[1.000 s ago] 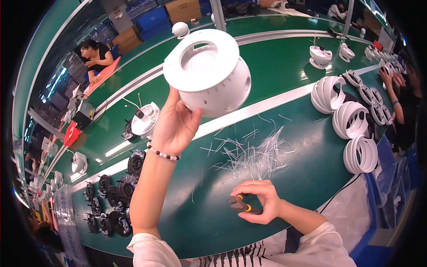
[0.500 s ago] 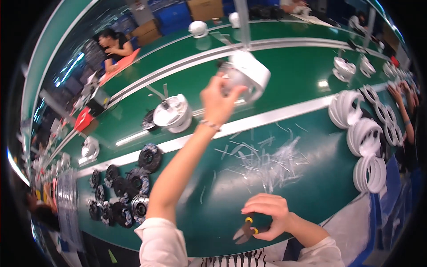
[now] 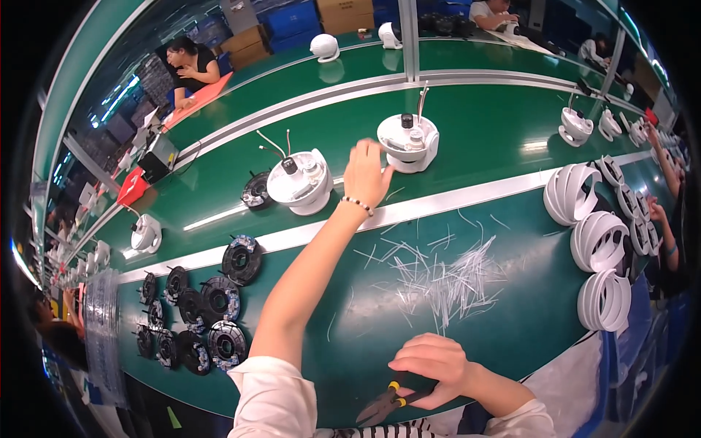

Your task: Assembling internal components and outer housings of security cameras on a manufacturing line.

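My left hand reaches over the green belt, fingers stretched out and thumb apart, holding nothing. Close by its right side, a white round housing stands upright on the belt, its open top showing a black part and wires sticking up. On the hand's other side is a similar white housing with wires, beside a black round plate. My right hand, low at the table's near edge, is closed on diagonal cutters whose jaws point down and left. Cut white plastic strips lie heaped between my hands.
Several black round plates with circuit boards lie at the left. Stacked white rings stand at the right edge. A metal rail divides table from belt; a post rises beyond. Other people sit around the line.
The white housing, held tilted in my left hand before, now stands upright on the belt, and the hand has let go of it. My right hand with the cutters has shifted slightly down and left.
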A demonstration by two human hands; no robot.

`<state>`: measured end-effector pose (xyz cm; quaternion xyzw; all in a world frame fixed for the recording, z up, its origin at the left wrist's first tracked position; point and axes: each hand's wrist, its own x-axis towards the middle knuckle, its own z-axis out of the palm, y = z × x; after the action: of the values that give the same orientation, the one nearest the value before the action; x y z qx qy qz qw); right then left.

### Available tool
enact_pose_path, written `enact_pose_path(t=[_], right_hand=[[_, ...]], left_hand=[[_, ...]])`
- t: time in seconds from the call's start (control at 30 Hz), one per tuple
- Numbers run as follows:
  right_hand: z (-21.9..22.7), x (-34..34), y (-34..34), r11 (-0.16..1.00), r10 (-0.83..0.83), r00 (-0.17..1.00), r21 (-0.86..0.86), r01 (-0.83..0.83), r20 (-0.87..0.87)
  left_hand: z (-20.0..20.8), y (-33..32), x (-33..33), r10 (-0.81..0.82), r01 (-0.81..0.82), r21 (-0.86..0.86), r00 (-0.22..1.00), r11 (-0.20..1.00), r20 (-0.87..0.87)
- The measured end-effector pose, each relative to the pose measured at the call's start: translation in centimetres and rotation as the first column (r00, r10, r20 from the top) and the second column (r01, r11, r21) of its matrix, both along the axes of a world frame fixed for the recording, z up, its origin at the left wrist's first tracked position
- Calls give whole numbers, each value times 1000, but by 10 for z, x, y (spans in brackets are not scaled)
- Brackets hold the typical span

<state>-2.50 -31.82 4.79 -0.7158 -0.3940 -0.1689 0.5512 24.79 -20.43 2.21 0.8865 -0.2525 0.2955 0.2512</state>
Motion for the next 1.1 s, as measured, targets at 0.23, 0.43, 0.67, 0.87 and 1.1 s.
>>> enact_pose_path(t=[0.23,0.43,0.67,0.87,1.1], right_hand=[[-3,-3,10,999,34,999,-14,-34,-26],[-1,0,6,997,-24,999,-77,21,-38],[-3,-3,9,934,-51,996,-349,74,75],[0,-4,21,922,-21,991,-380,71,134],[-11,-3,17,903,-89,985,-405,143,149]], left_hand=[[-35,-12,-18,137,-120,65,884,991,-447],[-12,-2,-49,-274,230,-172,911,958,-307],[36,110,-70,27,94,276,913,957,-407],[-3,168,-27,572,-441,552,816,708,-81],[-17,177,-17,446,-375,525,895,764,-10]])
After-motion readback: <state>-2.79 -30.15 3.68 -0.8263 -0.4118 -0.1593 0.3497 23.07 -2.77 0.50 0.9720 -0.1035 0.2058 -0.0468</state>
